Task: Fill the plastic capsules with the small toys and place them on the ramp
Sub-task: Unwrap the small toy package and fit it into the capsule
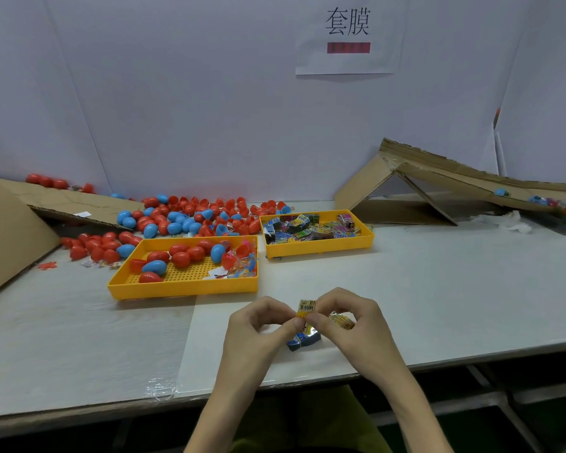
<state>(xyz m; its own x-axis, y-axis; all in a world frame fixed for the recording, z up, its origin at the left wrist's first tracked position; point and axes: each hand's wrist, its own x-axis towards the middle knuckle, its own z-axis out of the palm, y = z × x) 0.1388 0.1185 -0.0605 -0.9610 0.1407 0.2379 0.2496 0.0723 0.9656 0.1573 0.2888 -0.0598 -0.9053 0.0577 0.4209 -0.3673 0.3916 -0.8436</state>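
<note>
— While the 2 hands meet near the table's front edge, what do they hold?

— Left hand [258,325] and right hand [352,323] both pinch a yellow packet [306,308] between thumb and forefinger, fingertips almost touching. Another yellow bit [342,321] shows under the right fingers. A blue toy [304,342] sits just below the packet, between the hands. Whether it rests on the table I cannot tell.

— And the capsules?

— Well apart from the hands. Red and blue capsules [180,258] lie in the near tray [183,291], farther back and to the left. A big heap [183,217] spreads over the table behind it. The 2nd tray [321,249], to its right, is full of printed toy packets.

— The ramp?

— A cardboard ramp [455,178] at the far right, sloping down to the right. A few blue and red pieces [500,192] lie low on it, too small to name.

— Surface and room?

— Pale grey table [438,289], with clear tape [159,389] on its front edge. A cardboard sheet [10,223] stands at the far left, and crumpled white stuff [510,220] lies beside the ramp. Behind is a white wall with a paper sign [347,34] bearing 2 black characters and a red bar.
</note>
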